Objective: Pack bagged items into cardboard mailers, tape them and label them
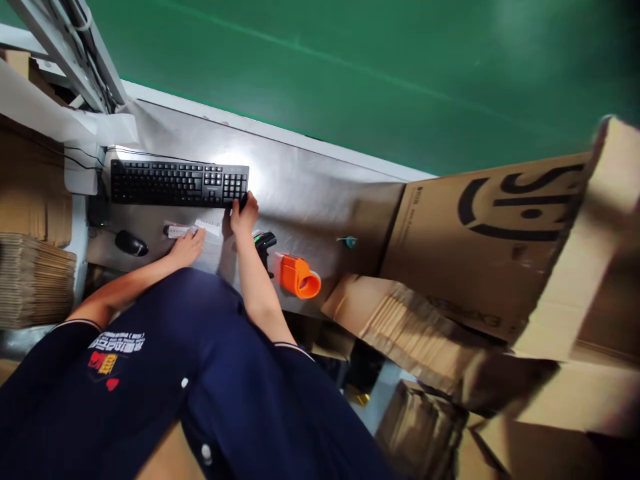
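My right hand (245,215) is at the lower right corner of a black keyboard (163,182), its thumb and fingers apart over the number keys. Nothing shows in its grasp. My left hand (188,249) lies with its fingers stretched out at a small clear plastic packet (177,231) with a white label, flat on the metal table. Beside its fingertips is a white printed label (209,227). A black mouse (131,243) sits to the left of that hand. Right of my right wrist stands a black handheld scanner (265,241), partly hidden by my forearm.
An orange tape dispenser (299,276) lies near the table's front edge. Farther right are a small teal object (349,242), a large cardboard box (480,233) and stacked folded cartons (405,327). More flat cartons (37,280) stand at left, below a metal post (75,53) with cables.
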### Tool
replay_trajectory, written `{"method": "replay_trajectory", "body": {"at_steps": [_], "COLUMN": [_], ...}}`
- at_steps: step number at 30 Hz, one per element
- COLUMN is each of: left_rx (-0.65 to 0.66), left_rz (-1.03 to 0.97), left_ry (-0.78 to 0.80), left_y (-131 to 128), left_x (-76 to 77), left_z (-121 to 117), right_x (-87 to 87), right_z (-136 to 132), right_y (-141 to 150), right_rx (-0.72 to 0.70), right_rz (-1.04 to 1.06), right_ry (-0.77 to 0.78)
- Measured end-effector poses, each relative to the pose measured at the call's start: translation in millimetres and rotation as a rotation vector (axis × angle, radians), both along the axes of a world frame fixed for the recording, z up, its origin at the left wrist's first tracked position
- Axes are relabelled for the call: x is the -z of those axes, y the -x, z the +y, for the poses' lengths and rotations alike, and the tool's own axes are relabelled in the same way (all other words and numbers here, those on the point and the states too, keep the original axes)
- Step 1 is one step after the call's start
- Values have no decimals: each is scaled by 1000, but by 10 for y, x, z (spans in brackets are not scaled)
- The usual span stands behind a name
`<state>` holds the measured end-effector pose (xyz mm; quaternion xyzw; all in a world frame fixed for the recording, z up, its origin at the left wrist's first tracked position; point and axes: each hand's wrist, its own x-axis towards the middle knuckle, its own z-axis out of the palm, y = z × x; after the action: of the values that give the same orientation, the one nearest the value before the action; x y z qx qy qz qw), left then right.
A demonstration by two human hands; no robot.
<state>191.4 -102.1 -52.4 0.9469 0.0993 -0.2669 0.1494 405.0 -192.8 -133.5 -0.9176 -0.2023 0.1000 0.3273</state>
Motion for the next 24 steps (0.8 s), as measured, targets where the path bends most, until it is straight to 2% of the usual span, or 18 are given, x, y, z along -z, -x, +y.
{"method": "replay_trajectory", "body": {"at_steps": [6,10,15,20,24], "left_rx": [3,18,23,-11,16], "left_rz": [-45,-60,-60,-53,-39], "left_ry": [-2,-15,-27,-4,-22], "left_y": [13,16,20,19,19], "left_x": [23,15,21,40,38], "left_z": [-14,-20,-17,-17,-20], "right_x": [-159,-254,-270,-267,-270], "right_z": [-20,-1,111,282,413], "right_y": [70,175,203,117,48], "right_rx": [-56,-152,-170,-180,-176], "right_rz": [-41,-110,-131,-155,-120], "right_ry": [59,93,86,92,136]}}
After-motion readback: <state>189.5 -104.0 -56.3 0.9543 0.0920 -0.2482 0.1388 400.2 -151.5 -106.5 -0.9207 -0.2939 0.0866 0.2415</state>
